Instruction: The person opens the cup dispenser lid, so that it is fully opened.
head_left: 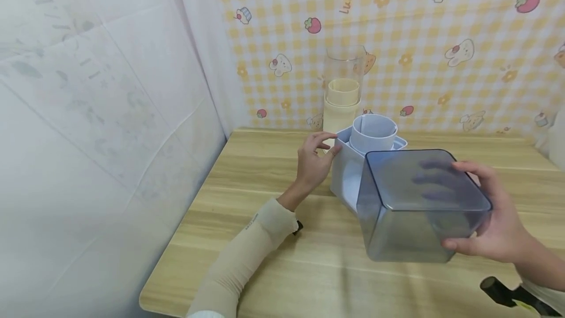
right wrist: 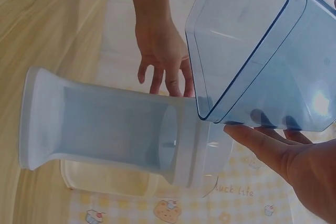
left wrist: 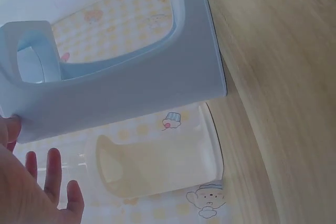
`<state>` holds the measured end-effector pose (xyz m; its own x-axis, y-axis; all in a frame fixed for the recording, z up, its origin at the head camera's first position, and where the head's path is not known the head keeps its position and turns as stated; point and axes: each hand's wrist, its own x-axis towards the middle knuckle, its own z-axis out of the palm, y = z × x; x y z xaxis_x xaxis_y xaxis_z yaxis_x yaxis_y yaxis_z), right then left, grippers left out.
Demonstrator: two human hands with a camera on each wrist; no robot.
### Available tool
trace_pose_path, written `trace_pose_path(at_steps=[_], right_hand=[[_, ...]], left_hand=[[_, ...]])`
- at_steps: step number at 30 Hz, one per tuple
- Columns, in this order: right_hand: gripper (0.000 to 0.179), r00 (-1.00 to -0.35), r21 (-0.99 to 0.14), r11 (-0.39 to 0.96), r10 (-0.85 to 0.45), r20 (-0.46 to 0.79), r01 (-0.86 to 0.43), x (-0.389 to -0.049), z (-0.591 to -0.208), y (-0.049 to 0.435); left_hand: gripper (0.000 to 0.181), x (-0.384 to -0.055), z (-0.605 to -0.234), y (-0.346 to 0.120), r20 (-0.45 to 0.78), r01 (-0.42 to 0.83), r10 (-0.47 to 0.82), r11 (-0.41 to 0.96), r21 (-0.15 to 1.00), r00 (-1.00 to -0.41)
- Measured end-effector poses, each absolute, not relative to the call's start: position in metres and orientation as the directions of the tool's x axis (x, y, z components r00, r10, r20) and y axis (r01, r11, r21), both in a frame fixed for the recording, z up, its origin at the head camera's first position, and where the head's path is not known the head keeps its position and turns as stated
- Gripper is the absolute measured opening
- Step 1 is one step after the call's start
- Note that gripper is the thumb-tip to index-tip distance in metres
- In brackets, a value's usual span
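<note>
One white curtain [head_left: 88, 161], far left. One cream sleeve [head_left: 251, 254] next, over one bench [head_left: 247, 175]. One left hand [head_left: 314, 161]: thumb and index finger pinch the left upper edge of the stand, the other fingers off it. One cream dispenser [head_left: 337, 118] behind, a single clear cylinder [head_left: 344, 65] on top. One pale blue stand [head_left: 346, 173], upright on the bench, one round collar [head_left: 374, 136] in its top. One translucent grey-blue container [head_left: 423, 185], held up off the bench, in front of the stand in the head view. One right hand [head_left: 499, 217] grips that container from the right, thumb and fingers on different sides. One black wrist piece [head_left: 499, 291] below it. Backdrop: one yellow checked cloth [head_left: 397, 28]. Hands total: two, both gripping.
</note>
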<state>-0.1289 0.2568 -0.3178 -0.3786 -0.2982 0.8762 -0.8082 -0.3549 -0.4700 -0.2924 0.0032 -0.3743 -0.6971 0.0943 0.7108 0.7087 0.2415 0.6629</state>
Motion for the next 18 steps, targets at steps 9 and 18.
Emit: trace_pose_path(at_steps=[9, 18], right_hand=[[0.096, -0.401, -0.488, -0.317, -0.303, 0.865, -0.813, -0.125, -0.315, 0.255], [0.100, -0.393, -0.488, -0.348, -0.309, 0.866, -0.801, -0.127, -0.322, 0.256]], left_hand=[[0.037, -0.286, -0.375, 0.008, 0.734, 0.724, 0.136, 0.357, 0.590, -0.665], [0.085, -0.275, -0.374, 0.014, 0.604, 0.629, 0.235, 0.493, 0.601, -0.762]])
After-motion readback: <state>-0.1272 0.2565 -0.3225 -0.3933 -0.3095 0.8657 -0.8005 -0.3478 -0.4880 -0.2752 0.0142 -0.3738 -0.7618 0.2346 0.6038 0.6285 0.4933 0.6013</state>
